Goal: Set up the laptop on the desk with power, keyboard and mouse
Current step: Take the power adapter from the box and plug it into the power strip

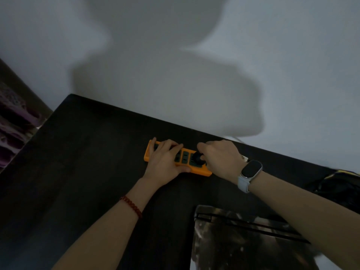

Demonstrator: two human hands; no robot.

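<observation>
Orange power strip (196,171), dark sockets, black plug (198,158) in one.

A dark worktop (81,152) runs slantwise against a pale wall, its far edge touching the wall. An orange power strip (196,171) with dark sockets lies flat on it near that far edge, roughly in the middle. A closed laptop (243,242) with a mottled dark cover lies at the near right, and a dark bundle (340,187), too dim to identify, sits at the right edge.
</observation>
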